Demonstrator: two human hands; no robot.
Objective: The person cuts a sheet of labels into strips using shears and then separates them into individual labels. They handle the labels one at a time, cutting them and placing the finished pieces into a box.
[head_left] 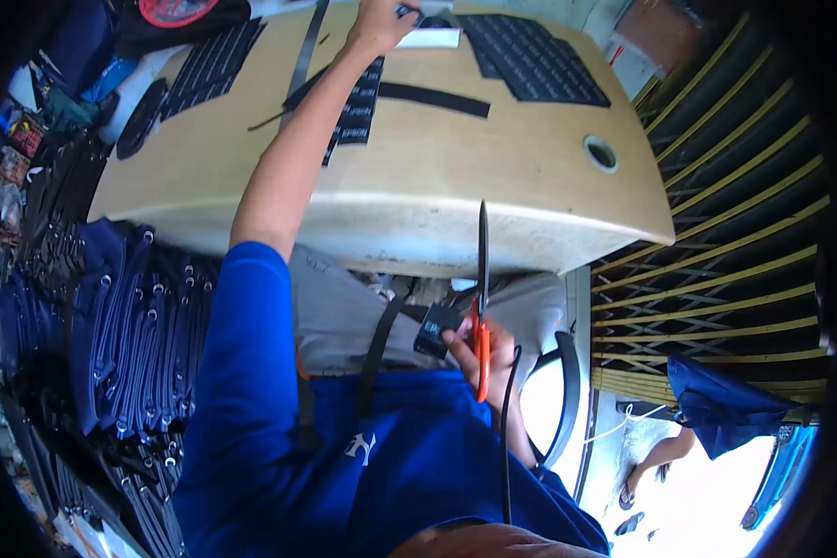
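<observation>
My left hand (388,26) reaches to the far side of the table, its fingers closed around a small dark thing I cannot make out. A white box-like object (430,38) is beside those fingers. Near my lap, my right hand (495,355) grips scissors with orange handles (483,358), the long dark blades pointing up. Between the same hand's thumb and fingers is a small black piece with white lettering (431,331). Black strips printed with EPSON (356,116) lie on the table by my left forearm, and a plain black strip (437,99) stretches to their right.
The wooden table (530,177) has a round hole (601,153) on its right. Printed black pieces (539,60) lie at the back right, more (214,70) at the left. Dark blue straps with metal rings (149,335) hang at left. A folding gate (716,205) stands right; a person's leg (660,456) shows beyond.
</observation>
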